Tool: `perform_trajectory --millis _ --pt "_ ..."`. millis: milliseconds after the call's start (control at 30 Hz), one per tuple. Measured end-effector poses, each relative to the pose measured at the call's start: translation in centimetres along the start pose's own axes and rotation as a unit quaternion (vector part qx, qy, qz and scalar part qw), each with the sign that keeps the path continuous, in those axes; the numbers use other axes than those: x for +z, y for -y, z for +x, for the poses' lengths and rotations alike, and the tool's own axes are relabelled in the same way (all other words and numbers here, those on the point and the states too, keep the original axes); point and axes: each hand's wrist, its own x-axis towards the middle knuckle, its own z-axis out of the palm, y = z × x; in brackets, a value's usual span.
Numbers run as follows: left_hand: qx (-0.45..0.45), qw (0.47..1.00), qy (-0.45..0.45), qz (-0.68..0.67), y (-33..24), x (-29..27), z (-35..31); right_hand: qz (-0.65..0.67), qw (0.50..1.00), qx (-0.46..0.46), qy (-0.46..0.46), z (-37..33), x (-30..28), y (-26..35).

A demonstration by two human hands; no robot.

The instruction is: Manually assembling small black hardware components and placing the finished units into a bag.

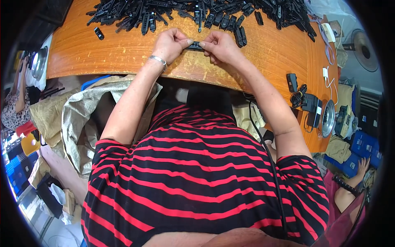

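A small narrow black plastic part (195, 46) lies crosswise between my two hands, close above the wooden table (135, 57). My left hand (168, 44), with a silver bracelet at its wrist, pinches the left end between thumb and fingers. At the other end, the thumb and fingers of my right hand (224, 46) are closed on the same part. My fingers cover both ends, so its full shape is hidden. Just beyond my right hand lie a few dark slotted pieces (240, 37). One short black piece (98, 33) sits apart at the left.
A heap of black plastic parts (123, 13) spreads along the table's far side. At the right are a black device with a coiled cable (298, 98) and a metal bowl (328, 119). An open woven sack (76, 119) stands below the table's left edge. Other people's arms show at both sides.
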Motion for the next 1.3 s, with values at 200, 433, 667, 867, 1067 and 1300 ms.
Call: perform_trajectory --millis 200,433,667,867,1067,1300 --pt "-0.092 0.987 0.113 0.068 -2.2 -0.9 1.4 -0.04 0.991 0.109 0.066 0.8 -1.4 2.3" --pt "0.008 0.975 0.021 0.22 -1.6 -0.2 0.3 -0.041 0.994 0.085 0.053 0.5 -1.1 1.5" --pt "0.065 0.996 0.018 0.05 0.7 -1.2 -3.1 0.078 0.996 -0.038 0.022 -2.9 0.8 0.0" --pt "-0.031 0.992 0.058 -0.108 -1.6 -5.9 -10.3 0.03 0.991 -0.115 0.056 -4.7 -0.3 0.9" --pt "-0.072 0.956 -0.004 0.285 -2.8 -17.2 -19.7 -0.398 0.862 -0.173 -0.262 -3.5 -7.3 -2.4" --pt "0.059 0.918 -0.11 0.376 -3.2 -14.4 -17.0 -0.44 0.846 -0.17 -0.25 -1.7 -6.1 -2.7"
